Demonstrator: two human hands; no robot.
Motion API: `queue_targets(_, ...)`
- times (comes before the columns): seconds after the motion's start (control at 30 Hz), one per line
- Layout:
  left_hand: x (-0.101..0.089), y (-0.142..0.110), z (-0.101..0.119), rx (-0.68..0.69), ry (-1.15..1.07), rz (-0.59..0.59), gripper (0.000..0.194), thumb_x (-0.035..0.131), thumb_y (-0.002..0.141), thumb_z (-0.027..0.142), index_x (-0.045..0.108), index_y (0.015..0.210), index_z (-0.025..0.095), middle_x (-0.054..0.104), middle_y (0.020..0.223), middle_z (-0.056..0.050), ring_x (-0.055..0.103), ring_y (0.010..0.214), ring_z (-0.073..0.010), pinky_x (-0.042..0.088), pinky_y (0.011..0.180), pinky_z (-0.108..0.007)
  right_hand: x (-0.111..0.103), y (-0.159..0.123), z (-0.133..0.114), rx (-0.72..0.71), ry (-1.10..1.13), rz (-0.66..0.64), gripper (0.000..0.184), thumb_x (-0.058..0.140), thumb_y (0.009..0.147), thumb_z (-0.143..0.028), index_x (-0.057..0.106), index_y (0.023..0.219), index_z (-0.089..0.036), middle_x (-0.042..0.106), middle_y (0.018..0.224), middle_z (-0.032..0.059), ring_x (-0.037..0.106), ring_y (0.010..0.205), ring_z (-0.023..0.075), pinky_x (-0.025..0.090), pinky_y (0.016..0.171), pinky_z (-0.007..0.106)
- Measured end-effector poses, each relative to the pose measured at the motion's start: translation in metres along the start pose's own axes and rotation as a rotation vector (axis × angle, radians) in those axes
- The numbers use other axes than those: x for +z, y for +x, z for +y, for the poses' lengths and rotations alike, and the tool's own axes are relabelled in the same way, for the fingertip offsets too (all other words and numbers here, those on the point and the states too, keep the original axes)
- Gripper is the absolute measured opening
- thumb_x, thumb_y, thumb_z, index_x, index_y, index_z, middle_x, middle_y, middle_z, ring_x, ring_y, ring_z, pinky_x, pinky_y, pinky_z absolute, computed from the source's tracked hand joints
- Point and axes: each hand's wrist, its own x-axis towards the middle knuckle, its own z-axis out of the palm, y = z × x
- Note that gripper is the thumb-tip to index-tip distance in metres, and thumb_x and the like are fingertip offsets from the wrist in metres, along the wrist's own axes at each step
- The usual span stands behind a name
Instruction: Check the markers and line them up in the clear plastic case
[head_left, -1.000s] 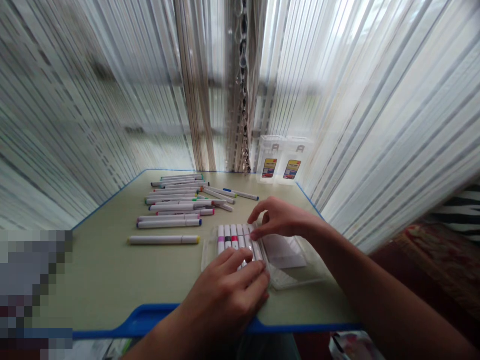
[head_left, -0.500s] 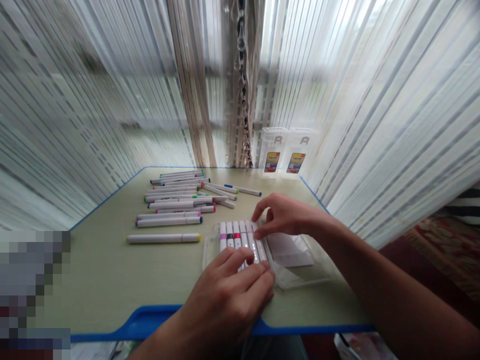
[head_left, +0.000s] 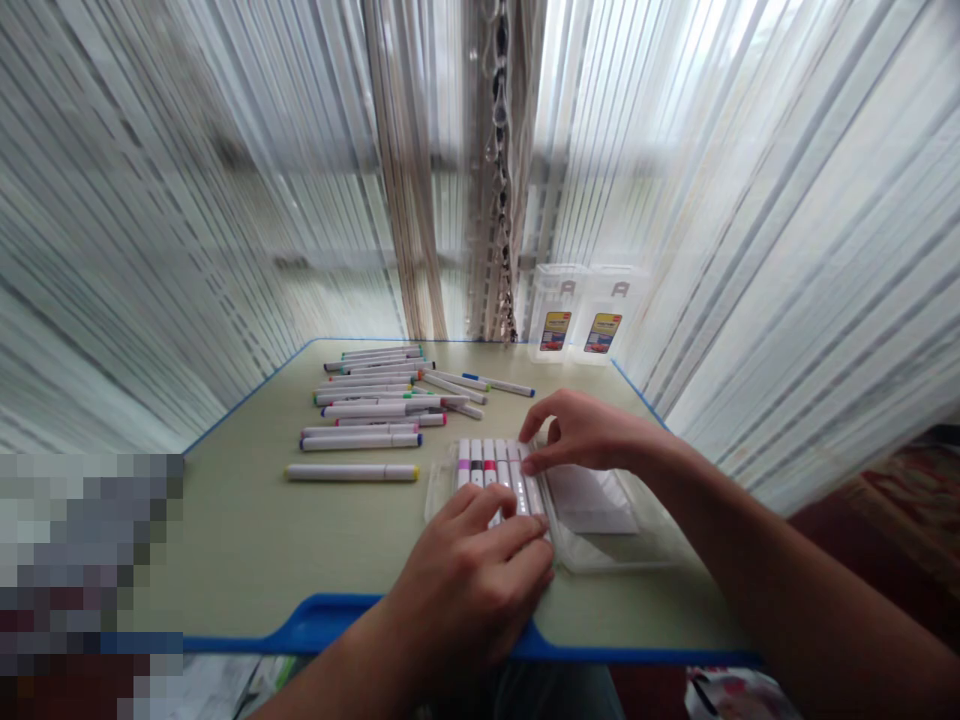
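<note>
A clear plastic case (head_left: pixel 437 492) lies opened on the table, with a row of white markers (head_left: pixel 490 472) side by side in it; purple, black and red bands show on some. My left hand (head_left: pixel 484 570) rests over the case's near end, fingers curled down on the near end of the rightmost marker and hiding the lower part of the row. At the far end, my right hand (head_left: pixel 581 432) has thumb and index finger closed about the top of that same marker (head_left: pixel 530 490). The case's lid (head_left: pixel 652 555), with a white paper (head_left: pixel 596 500) in it, lies to the right.
Several loose markers (head_left: pixel 367 410) lie in a rough stack at the back left, and a yellow-ended marker (head_left: pixel 352 472) lies nearer. Two clear cases (head_left: pixel 600 310) with labels stand at the back right. The table has a blue edge (head_left: pixel 330 608); string curtains (head_left: pixel 300 200) hang behind.
The view has shifted slightly, so the table sits a little further right. Both hands stay at the case, with barely any movement against the markers.
</note>
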Motion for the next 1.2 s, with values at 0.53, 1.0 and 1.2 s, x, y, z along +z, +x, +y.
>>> queue_targets(0.53,-0.003,-0.004,-0.002,-0.098,0.09,-0.125,0.01,0.059,0.092,0.027,0.066,0.091,0.019,0.071,0.098,-0.007,0.057,0.104,-0.025,0.046,0.089,-0.039,0.014,0.006,-0.003,-0.01,0.072,0.056,0.05,0.082,0.067,-0.041,0.074,0.103,-0.008,0.058,0.054,-0.002,0.049,0.053,0.0135,0.034,0.052,0.025)
queue_targets(1.0,-0.051,0.056,-0.057,-0.25,-0.01,-0.186,0.021,0.054,0.094,0.029,0.07,0.093,0.016,0.071,0.091,-0.008,0.064,0.088,-0.0229,0.05,0.082,-0.038,0.005,0.001,-0.011,-0.137,-0.043,0.605,0.032,0.06,0.085,-0.043,0.075,0.079,-0.015,0.053,0.051,-0.0007,0.045,0.048,0.0133,0.032,0.053,0.028)
queue_targets(1.2,-0.054,0.068,-0.135,-0.398,0.085,-0.061,0.019,0.053,0.092,0.021,0.07,0.084,0.016,0.072,0.083,-0.007,0.065,0.076,-0.0183,0.048,0.074,-0.031,0.005,0.004,-0.006,-0.114,-0.028,0.699,0.033,0.059,0.085,-0.042,0.075,0.078,-0.014,0.053,0.05,-0.0005,0.047,0.047,0.0133,0.034,0.055,0.028)
